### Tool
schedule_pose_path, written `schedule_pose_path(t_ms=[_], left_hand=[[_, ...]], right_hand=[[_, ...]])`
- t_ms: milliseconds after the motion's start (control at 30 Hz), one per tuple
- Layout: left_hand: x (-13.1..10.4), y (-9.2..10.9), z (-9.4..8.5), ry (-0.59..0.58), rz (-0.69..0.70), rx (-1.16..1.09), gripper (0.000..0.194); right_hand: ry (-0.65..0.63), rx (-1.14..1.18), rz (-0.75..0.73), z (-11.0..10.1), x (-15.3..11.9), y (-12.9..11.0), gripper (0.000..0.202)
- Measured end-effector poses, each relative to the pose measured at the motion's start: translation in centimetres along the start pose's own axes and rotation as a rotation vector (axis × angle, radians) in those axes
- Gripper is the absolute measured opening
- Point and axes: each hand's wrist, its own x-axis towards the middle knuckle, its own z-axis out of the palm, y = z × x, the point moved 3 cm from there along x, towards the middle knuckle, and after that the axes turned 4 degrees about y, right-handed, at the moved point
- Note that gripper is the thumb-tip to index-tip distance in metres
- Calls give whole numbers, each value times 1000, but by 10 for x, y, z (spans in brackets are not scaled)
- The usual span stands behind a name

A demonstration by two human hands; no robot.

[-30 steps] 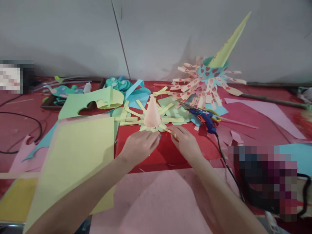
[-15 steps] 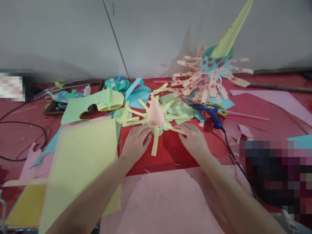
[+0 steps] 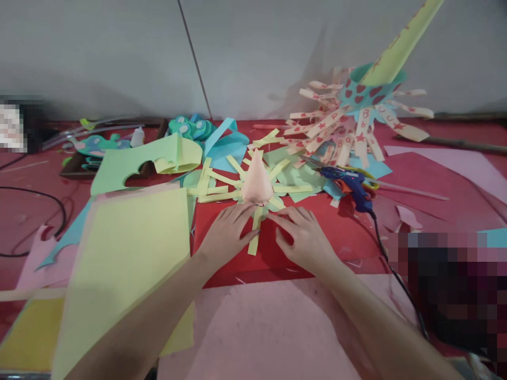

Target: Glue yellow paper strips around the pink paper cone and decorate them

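A pale pink paper cone [image 3: 257,179] stands upright at the centre, with yellow strips [image 3: 216,178] spreading out around its green scalloped base. One strip [image 3: 254,245] points toward me over the red sheet [image 3: 277,258]. My left hand [image 3: 229,227] is at the near left side of the cone's base, thumb and fingers apart, the thumb at the front strip. On the other side, my right hand [image 3: 303,232] has its fingers spread, with the index fingertip close to the green base. Neither hand visibly grips anything.
A blue glue gun [image 3: 350,187] with a black cable lies right, beside yellow-handled scissors [image 3: 370,182]. Behind it stands a decorated paper piece [image 3: 364,100]. Yellow sheets [image 3: 134,264] lie left. A tray [image 3: 75,169] holds green cutouts. Pink paper [image 3: 257,332] covers the near edge.
My right hand has moved left, off the yellow strip on the right, to the front of the base. My left thumb has shifted right onto the front strip. The view has shifted slightly.
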Motion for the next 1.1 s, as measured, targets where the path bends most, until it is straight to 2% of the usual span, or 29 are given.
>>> schedule_pose_path(t_ms=[167,533,900,1100], left_hand=[[0,0,-1,9,-13,-71,43],[3,-6,-3,3,-69,-265,31],[3,-2,-8,-3,-42,-263,23],[1,-3,-5,1,-22,-219,26]], right_hand=[[-84,-84,17,6,0,-1,39],[-98,-98,14,5,0,-1,39],[-96,-103,15,6,-1,0,39],[-93,-95,17,6,-1,0,38]])
